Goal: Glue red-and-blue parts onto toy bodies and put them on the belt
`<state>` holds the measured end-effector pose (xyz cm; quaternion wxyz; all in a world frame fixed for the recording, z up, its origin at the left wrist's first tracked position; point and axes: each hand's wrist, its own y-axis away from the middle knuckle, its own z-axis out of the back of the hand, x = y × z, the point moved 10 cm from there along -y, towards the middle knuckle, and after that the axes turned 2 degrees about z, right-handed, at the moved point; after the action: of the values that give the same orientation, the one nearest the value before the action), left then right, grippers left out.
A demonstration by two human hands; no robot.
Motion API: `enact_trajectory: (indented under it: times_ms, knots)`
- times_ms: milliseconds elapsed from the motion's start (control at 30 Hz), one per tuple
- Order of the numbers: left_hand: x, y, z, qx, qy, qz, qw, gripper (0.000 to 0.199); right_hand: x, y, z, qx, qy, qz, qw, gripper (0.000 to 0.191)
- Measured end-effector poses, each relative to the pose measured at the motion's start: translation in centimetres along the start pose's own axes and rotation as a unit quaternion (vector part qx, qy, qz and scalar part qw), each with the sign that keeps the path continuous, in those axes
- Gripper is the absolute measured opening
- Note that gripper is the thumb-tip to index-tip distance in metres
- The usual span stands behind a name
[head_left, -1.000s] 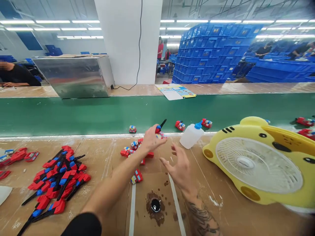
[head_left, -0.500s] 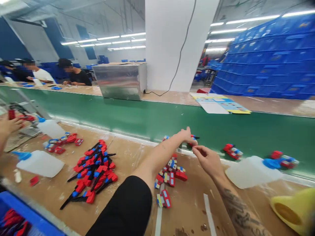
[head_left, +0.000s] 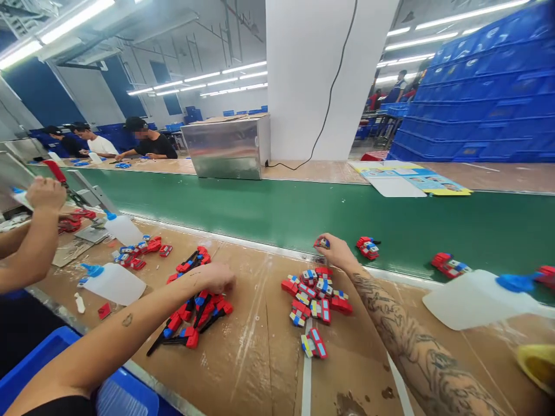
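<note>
Head view: left hand (head_left: 219, 278) reaches over the upper right side of a loose pile of red, blue and black plastic pieces (head_left: 189, 336); its fingers are bent and point downward, blurred and partly turned away, so cannot tell how far open they are or whether they grip a piece. Right hand (head_left: 337, 252) at the near edge of the flat green conveyor belt (head_left: 277, 214), thumb and forefinger closed on a small red plastic block piece with pale and dark parts (head_left: 321, 242); the piece sits at the fingertips, on their left side, partly covered by them. Below that hand, on the brown-covered desk (head_left: 255, 352), a cluster of red, white, blue and yellow block pieces (head_left: 323, 311), with a single similar piece (head_left: 314, 343) lying apart, nearer the wearer. On the belt, right of the right hand, a red block piece with a black tip (head_left: 368, 247); farther right, a red and white one (head_left: 450, 266). Near that, a translucent white bottle with blue cap (head_left: 468, 300) lies on its side. At far left, another person's raised hand (head_left: 45, 195) beside a red object (head_left: 54, 171); two more blue-capped bottles, one nearer (head_left: 116, 284), one farther (head_left: 124, 230), rest on the desk.
</note>
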<state>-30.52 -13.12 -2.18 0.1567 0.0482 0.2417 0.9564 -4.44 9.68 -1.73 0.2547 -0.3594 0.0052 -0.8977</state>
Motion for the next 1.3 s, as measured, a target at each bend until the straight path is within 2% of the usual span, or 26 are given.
enact_trajectory:
  times_ms: [100, 233, 300, 367, 467, 567, 667, 733, 767, 867, 967, 1033, 1067, 1133, 1200, 1300]
  knots:
    - [0.5, -1.5, -1.1, 0.015, -0.024, 0.02, 0.999, 0.014, 0.9, 5.0, 3.7, -0.034, -0.039, 0.004, 0.999, 0.043]
    - [0.4, -2.3, 0.0, -0.029, -0.042, 0.032, 0.998, 0.014, 1.0, 13.1, 6.9, -0.072, -0.202, -0.017, 0.977, 0.048]
    - [-1.1, -2.3, 0.6, -0.069, -0.041, 0.022, 0.997, 0.02, 0.3, 16.8, 7.0, -0.087, -0.295, -0.043, 0.95, 0.051]
    - [-3.4, -1.9, 0.6, -0.114, -0.037, 0.011, 0.993, 0.032, -0.5, 19.9, 6.1, -0.096, -0.389, -0.064, 0.914, 0.05]
    - [-6.7, -0.6, -1.0, -0.161, -0.032, 0.014, 0.986, 0.045, -0.8, 23.6, 4.4, -0.092, -0.477, -0.072, 0.871, 0.045]
    - [-8.2, 0.8, -2.8, -0.173, -0.012, 0.018, 0.985, 0.041, 0.5, 26.2, 4.0, -0.083, -0.472, -0.047, 0.876, 0.042]
    - [-7.4, 1.0, -3.6, -0.146, 0.023, 0.063, 0.987, 0.031, 2.7, 28.2, 5.0, -0.091, -0.399, 0.005, 0.912, 0.041]
    - [-6.7, 0.6, -3.8, -0.11, 0.016, 0.114, 0.987, 0.036, 3.8, 29.2, 5.3, -0.089, -0.388, 0.024, 0.917, 0.042]
    - [-6.6, 0.5, -3.7, -0.093, 0.007, 0.13, 0.987, 0.037, 4.0, 29.7, 5.2, -0.083, -0.41, 0.026, 0.908, 0.043]
    - [-7.7, 0.2, -3.6, -0.058, -0.014, 0.127, 0.99, 0.034, 4.0, 31.2, 4.4, -0.064, -0.515, 0.016, 0.855, 0.046]
    - [-8.2, 0.4, -3.9, -0.031, -0.034, 0.114, 0.992, 0.046, 3.1, 32.9, 3.5, -0.056, -0.601, -0.012, 0.797, 0.06]
    - [-8.0, 0.7, -4.0, -0.036, -0.033, 0.107, 0.993, 0.057, 2.1, 34.1, 3.0, -0.068, -0.657, -0.047, 0.749, 0.071]
    - [-7.9, 0.8, -3.8, -0.051, -0.025, 0.099, 0.993, 0.058, 1.5, 34.7, 2.8, -0.08, -0.681, -0.064, 0.725, 0.071]
    - [-8.5, 1.2, -2.9, -0.095, 0.007, 0.071, 0.993, 0.049, 0.5, 35.8, 2.7, -0.106, -0.712, -0.097, 0.688, 0.063]
    - [-10.6, 1.9, -1.4, -0.152, 0.062, 0.017, 0.986, 0.035, -0.4, 36.7, 2.6, -0.133, -0.725, -0.122, 0.665, 0.06]
    - [-17.0, 3.2, 1.3, -0.228, 0.131, -0.104, 0.959, 0.029, -1.4, 37.5, 2.5, -0.166, -0.726, -0.145, 0.652, 0.062]
